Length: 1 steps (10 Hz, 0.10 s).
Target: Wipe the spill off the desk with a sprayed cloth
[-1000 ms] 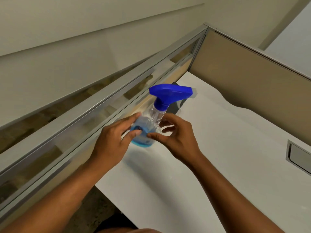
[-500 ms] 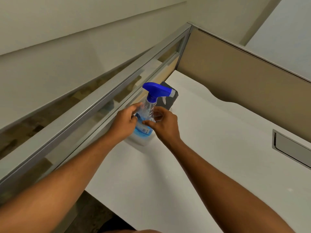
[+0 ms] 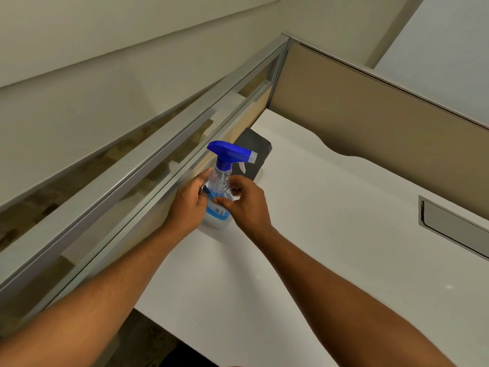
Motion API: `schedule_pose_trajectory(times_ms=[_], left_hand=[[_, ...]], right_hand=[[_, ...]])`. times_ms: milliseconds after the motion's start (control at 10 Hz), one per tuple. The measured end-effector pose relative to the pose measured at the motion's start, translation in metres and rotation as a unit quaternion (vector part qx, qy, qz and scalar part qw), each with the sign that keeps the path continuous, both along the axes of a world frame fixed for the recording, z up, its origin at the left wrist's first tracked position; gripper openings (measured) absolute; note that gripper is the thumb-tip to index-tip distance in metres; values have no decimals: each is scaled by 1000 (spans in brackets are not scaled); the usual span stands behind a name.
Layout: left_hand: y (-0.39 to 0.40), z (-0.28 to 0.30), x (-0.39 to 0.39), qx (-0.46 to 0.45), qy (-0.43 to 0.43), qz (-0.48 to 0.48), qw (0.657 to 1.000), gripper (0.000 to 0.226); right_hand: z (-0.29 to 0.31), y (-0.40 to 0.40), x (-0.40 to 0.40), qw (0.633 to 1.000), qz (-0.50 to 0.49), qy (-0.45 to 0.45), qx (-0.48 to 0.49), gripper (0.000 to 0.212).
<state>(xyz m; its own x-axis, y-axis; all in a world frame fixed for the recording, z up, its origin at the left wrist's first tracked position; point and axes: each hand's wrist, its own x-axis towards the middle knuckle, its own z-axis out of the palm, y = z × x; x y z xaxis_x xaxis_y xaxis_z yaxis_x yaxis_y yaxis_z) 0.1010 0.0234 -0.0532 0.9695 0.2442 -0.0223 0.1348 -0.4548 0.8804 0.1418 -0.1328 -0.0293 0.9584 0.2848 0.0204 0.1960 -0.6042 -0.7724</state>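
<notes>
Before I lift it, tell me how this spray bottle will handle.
The spray bottle looks nearly empty, with blue liquid only low down, so probably light. Its big blue trigger head may make it top-heavy and tippy. The clear plastic likely flexes under a squeeze.

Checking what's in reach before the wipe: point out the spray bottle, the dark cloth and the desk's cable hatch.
spray bottle (image 3: 221,181), head view, on its clear neck below the blue trigger head.
dark cloth (image 3: 252,152), head view, on its top face.
cable hatch (image 3: 449,223), head view, on its grey lid.
</notes>
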Motion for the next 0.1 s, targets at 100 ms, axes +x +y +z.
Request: schedule_pose_trajectory(times_ms=[100], left_hand=[[-7,4,-8,27,-18,19,999,68]], right_hand=[[7,-1,-2,1000,21,19,-7,53]])
